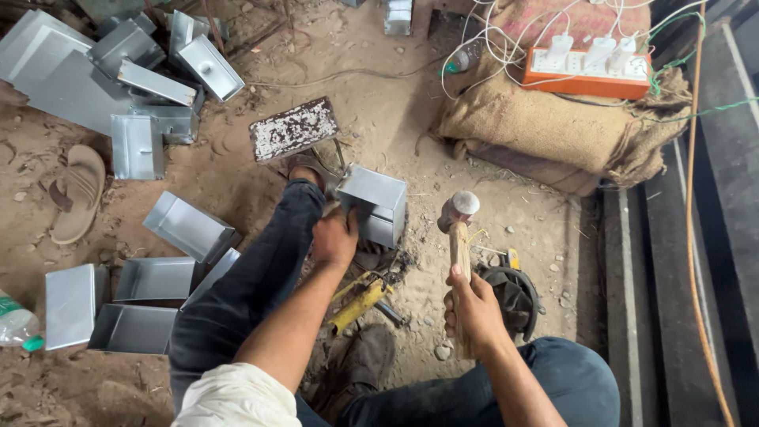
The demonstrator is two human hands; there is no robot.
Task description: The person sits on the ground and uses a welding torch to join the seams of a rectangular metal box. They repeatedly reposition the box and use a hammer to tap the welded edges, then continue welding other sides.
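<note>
While the left hand clamps its fingers on the near edge of a small open sheet-metal box at frame centre — grey, shiny, square-cornered, tipped on its side — the right hand is wrapped tight round the wooden handle of a hammer, its worn round head raised just right of the box. More such boxes litter the dirt at left.
</note>
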